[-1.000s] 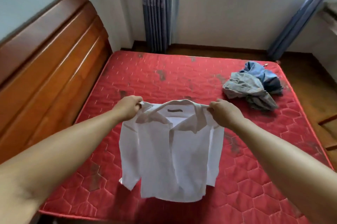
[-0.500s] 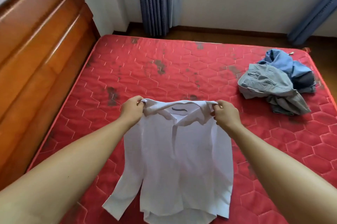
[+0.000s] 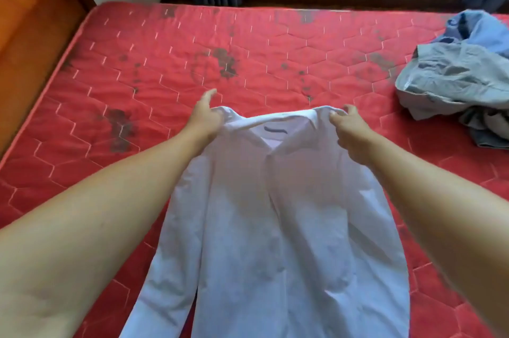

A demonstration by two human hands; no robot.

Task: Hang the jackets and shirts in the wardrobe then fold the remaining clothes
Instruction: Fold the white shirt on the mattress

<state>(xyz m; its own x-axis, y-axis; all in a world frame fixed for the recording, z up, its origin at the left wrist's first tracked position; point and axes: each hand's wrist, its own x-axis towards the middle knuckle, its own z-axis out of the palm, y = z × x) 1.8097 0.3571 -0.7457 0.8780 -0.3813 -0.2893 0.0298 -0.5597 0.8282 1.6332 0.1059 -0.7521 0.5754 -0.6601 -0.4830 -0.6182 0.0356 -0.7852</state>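
Red mattress (image 3: 275,43); white shirt (image 3: 275,227) lies flat, lower centre. Right hand (image 3: 351,134) fingers (image 3: 350,110) pinch one shoulder; left hand (image 3: 205,120) at the other, grip unclear. Likely light and limp: hold by the shoulders.

light: bright soft daylight, pretty even
glare: sheen on the headboard (image 3: 33,21) — top left
blur: mild, all over
edges: wide-angle stretch
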